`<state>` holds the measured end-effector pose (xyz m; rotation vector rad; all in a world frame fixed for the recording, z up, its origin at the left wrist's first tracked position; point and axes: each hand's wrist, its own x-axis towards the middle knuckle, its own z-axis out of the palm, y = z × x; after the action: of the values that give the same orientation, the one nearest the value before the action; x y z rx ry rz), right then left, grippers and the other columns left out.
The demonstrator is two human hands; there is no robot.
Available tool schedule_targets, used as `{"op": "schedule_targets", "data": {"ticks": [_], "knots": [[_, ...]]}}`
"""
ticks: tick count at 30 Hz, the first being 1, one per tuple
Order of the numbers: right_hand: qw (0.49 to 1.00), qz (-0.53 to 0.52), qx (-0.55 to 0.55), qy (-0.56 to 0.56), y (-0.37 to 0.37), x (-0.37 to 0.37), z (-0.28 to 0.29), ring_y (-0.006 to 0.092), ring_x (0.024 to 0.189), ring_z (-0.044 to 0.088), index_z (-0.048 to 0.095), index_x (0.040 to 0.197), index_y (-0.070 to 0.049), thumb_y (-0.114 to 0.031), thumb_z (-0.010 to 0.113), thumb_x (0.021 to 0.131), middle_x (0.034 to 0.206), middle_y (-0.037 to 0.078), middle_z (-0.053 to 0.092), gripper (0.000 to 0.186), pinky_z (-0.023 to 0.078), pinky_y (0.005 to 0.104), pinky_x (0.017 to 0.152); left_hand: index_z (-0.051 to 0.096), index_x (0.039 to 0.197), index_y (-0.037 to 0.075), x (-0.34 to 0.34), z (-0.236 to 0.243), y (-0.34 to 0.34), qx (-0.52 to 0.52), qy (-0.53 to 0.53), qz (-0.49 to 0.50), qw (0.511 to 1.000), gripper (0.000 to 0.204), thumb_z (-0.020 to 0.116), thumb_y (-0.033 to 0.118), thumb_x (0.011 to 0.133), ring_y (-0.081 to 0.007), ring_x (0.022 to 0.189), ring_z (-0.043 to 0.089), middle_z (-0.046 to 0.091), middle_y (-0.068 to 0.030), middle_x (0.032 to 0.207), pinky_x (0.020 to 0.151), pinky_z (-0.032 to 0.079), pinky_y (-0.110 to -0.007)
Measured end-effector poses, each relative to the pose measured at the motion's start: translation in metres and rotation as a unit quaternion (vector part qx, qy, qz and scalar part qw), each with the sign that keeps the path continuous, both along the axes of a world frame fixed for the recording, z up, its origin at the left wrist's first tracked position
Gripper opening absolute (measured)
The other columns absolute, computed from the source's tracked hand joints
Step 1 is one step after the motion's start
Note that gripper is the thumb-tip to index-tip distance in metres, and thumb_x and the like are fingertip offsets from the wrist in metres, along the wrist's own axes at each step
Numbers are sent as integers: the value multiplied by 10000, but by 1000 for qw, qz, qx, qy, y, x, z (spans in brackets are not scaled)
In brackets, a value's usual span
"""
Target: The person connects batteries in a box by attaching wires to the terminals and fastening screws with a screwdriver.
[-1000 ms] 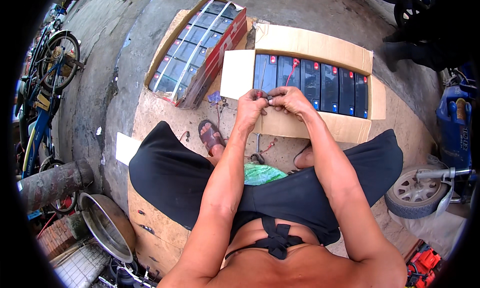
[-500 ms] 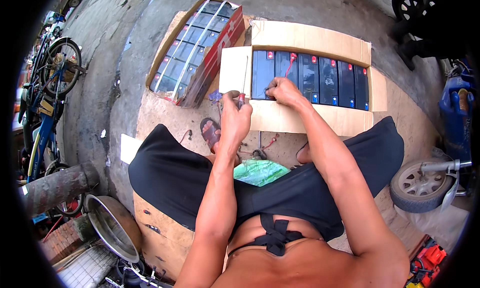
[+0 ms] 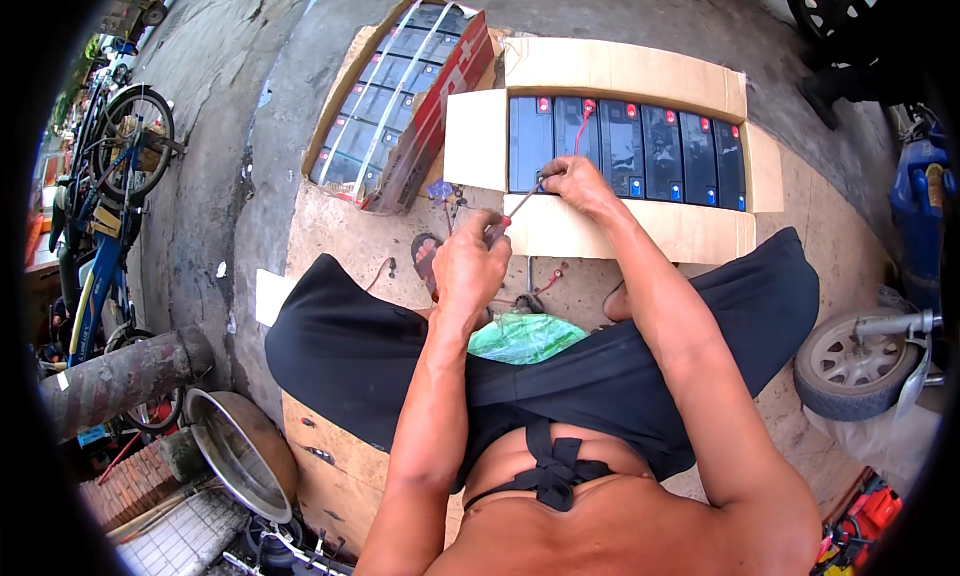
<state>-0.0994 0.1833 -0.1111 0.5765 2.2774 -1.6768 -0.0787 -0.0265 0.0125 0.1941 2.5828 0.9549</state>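
Note:
A row of black batteries (image 3: 622,154) with red and blue terminals stands in an open cardboard box (image 3: 625,64). One short red wire (image 3: 582,134) runs from a red terminal on the second battery down to my right hand (image 3: 583,189). The fingers of that hand are pinched at the near end of the leftmost battery, hiding the wire's lower end. My left hand (image 3: 470,266) is closed around a screwdriver (image 3: 520,208) with a red handle. Its shaft points up and right, with the tip at my right fingertips.
A strapped, torn red carton (image 3: 430,116) of batteries stands left of the box. Loose wires with red ends (image 3: 553,279) and green plastic (image 3: 527,338) lie between my feet. A wheel (image 3: 858,366) is at right, a metal basin (image 3: 242,454) at lower left, bicycles (image 3: 132,141) farther left.
The screwdriver has swung from pointing up to slanting right, its tip now at the right fingers. My left hand has lowered slightly; the right stays at the leftmost battery's near end.

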Motion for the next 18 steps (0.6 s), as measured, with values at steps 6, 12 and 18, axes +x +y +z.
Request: {"op": "schedule_targets", "data": {"ticks": [6, 12, 18], "knots": [[997, 11, 70, 12, -5, 6, 0, 278, 938, 647, 701, 974, -43, -198, 604, 742, 957, 160, 690, 296, 475, 344, 855, 675, 1012, 118, -1, -2, 7, -9, 22, -4, 1000, 238, 584, 195, 806, -384, 835, 641, 679, -184, 875, 752, 492, -448], [999, 23, 33, 6, -2, 4, 1, 269, 918, 646, 691, 989, -19, -161, 594, 737, 956, 171, 685, 306, 473, 330, 851, 676, 1000, 113, -4, -9, 11, 7, 61, -5, 998, 229, 583, 185, 803, -377, 839, 641, 679, -183, 889, 740, 495, -446], [999, 19, 27, 5, -2, 4, 2, 272, 914, 644, 690, 989, -8, -148, 588, 738, 955, 178, 684, 305, 475, 333, 847, 675, 988, 109, -3, -9, 12, 9, 57, 3, 998, 218, 582, 171, 802, -375, 835, 642, 681, -176, 890, 738, 495, -443]]}}
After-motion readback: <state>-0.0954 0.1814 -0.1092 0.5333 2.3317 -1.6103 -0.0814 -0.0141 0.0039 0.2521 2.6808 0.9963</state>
